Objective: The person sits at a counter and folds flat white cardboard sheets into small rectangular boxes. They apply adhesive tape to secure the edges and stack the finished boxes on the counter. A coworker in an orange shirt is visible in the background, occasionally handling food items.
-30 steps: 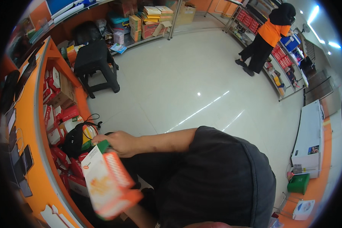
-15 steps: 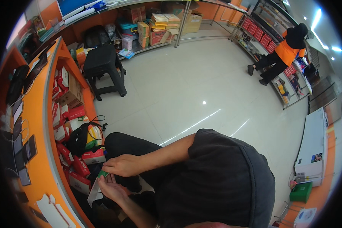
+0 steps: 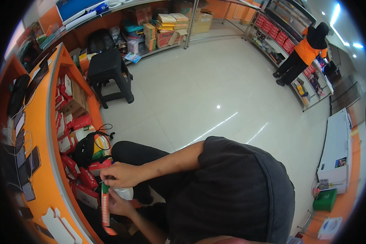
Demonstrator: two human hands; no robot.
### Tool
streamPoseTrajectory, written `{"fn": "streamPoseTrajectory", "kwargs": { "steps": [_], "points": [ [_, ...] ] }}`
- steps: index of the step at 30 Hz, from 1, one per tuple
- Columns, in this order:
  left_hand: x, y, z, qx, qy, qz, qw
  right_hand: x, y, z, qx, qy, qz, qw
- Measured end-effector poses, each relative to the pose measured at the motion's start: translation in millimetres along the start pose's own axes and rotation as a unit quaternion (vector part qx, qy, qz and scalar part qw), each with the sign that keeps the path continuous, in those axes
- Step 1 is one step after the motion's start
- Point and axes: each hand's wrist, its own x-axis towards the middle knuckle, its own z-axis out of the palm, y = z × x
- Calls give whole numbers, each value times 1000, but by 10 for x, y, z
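Note:
At the open shelf under the orange counter, my left hand (image 3: 120,204) is closed on a thin, flat printed piece (image 3: 105,209), green at the top and orange and white below. Its lower end curls, and it looks like a paper or card packet. Just above, my right hand (image 3: 120,174) is closed at the green top end, fingertips bent over it; what they pinch is too small to make out. A smooth white piece (image 3: 124,192) sticks out between the hands; whether it belongs to the packet I cannot tell.
Red and white boxes (image 3: 85,177) and a black bag with a cord (image 3: 83,150) crowd the shelf. Phones with cables lie on the orange counter (image 3: 49,162). A black stool (image 3: 107,73) stands beyond. A person in orange (image 3: 307,53) is at the far-right rack.
The printed piece has turned, so its orange side now shows, and the white piece has come into view between my hands. My right hand has shifted slightly left. The far person's legs have moved.

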Motion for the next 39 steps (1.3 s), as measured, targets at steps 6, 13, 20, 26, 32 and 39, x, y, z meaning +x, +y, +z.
{"fn": "streamPoseTrajectory", "kwargs": {
  "steps": [6, 13, 20, 26, 32, 39],
  "points": [
    [-128, 17, 55, -12, 20, 46, 999, -26, 10, 14, -67, 20, -112, 991],
    [-70, 342, 162, -177, 130, -49, 974, -49, -23, 9, -14, 31, -114, 993],
    [-244, 470, 142, 93, 73, -12, 993, -15, -19, -91, 19, 47, -93, 994],
    [-300, 429, 146, 66, 66, 52, 994, -9, -99, -148, 28, 25, -92, 995],
    [-333, 407, 101, 60, 52, 68, 994, 1, -120, -182, 37, 3, -74, 997],
    [-300, 367, 22, 31, 41, 75, 996, 46, -200, -228, 40, -25, -61, 997]
  ]
}}
